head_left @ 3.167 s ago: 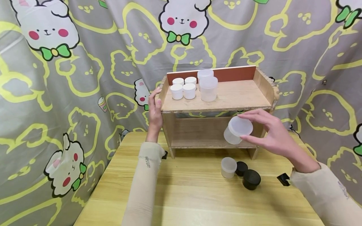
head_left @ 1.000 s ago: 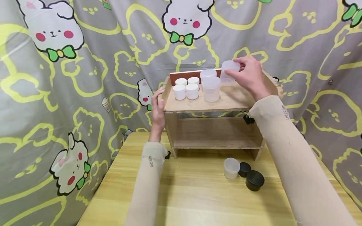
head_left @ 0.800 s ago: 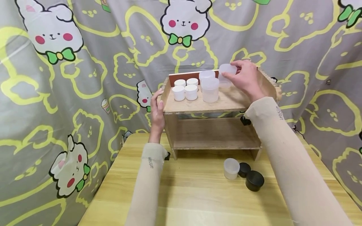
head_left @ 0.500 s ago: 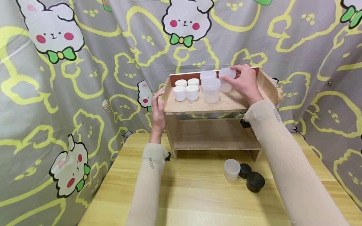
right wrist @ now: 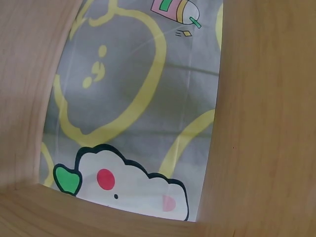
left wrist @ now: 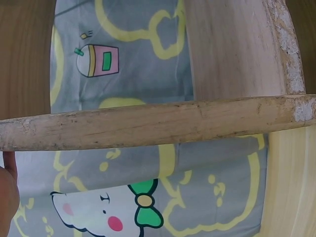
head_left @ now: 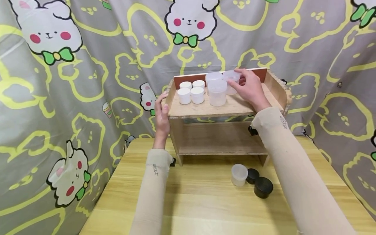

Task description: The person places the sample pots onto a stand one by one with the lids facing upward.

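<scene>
My left hand (head_left: 162, 116) grips the left side panel of a small wooden shelf (head_left: 249, 101); in the left wrist view part of that hand (left wrist: 7, 192) shows below the panel edge. On the top board, my right hand (head_left: 249, 86) pinches a frosted clear jar (head_left: 231, 77) by its upper part, thumb in front. This jar stands at the back, right beside another clear jar (head_left: 213, 77). A third clear jar (head_left: 217, 94) is in front of them, partly covering both. Several small white jars (head_left: 191, 93) stand grouped to the left. The right wrist view shows no hand.
On the wooden table (head_left: 205, 202), in front of the shelf's right side, stand a clear jar (head_left: 239, 175), a small black jar (head_left: 252, 176) and a larger black jar (head_left: 263, 187). A patterned curtain (head_left: 117, 65) hangs behind. The shelf has a lower board (head_left: 220, 140).
My right hand has carried the clear jar from in front of the shelf up over the top board, then lowered it and brought it left beside the other clear jars. My left hand stays put.
</scene>
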Demonstrator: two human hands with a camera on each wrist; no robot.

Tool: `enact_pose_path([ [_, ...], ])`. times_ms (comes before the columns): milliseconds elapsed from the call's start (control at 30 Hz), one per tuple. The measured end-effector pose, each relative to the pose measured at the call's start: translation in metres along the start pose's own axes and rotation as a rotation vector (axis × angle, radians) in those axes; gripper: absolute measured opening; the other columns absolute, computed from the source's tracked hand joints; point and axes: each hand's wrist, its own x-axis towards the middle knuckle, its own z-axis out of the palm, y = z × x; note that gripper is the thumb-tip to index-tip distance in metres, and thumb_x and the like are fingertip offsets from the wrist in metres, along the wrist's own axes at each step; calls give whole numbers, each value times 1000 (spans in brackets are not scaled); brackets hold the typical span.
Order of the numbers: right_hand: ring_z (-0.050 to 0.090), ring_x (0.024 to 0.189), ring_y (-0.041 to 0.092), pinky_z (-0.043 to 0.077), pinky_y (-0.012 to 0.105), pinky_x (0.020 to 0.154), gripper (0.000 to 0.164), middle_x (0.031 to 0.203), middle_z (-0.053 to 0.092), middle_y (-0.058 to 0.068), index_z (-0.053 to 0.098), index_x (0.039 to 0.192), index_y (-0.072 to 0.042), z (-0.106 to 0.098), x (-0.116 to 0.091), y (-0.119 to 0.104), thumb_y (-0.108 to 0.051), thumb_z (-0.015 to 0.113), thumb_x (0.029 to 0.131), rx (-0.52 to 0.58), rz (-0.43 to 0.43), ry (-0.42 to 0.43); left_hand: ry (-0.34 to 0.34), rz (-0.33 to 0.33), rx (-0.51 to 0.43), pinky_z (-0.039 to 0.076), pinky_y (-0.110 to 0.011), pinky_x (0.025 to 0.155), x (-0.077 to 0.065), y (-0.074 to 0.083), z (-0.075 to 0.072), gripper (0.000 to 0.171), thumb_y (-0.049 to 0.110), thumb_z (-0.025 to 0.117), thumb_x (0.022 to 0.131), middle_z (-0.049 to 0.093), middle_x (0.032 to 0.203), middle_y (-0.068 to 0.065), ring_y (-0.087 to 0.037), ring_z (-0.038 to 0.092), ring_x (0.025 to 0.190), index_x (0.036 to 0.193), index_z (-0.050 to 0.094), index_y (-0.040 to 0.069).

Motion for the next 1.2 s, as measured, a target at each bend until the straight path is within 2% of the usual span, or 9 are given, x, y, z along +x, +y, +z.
enact_pose_path([
  [667,61,118,35,48,49,105,65,134,59,22,49,154,-11,1,1,0,-42,66,98,-3,-4,-2,25,-9,-8,23,-40,124,0,0,3,44,9,38,98,45,149,-30,-36,38,148,137,44,-12],
  [1200,59,121,34,48,49,107,67,137,59,21,47,155,-13,0,0,-1,-43,66,99,2,20,-18,15,-18,10,21,-41,124,0,-1,3,47,12,37,98,42,151,-28,-33,37,149,139,43,-9],
])
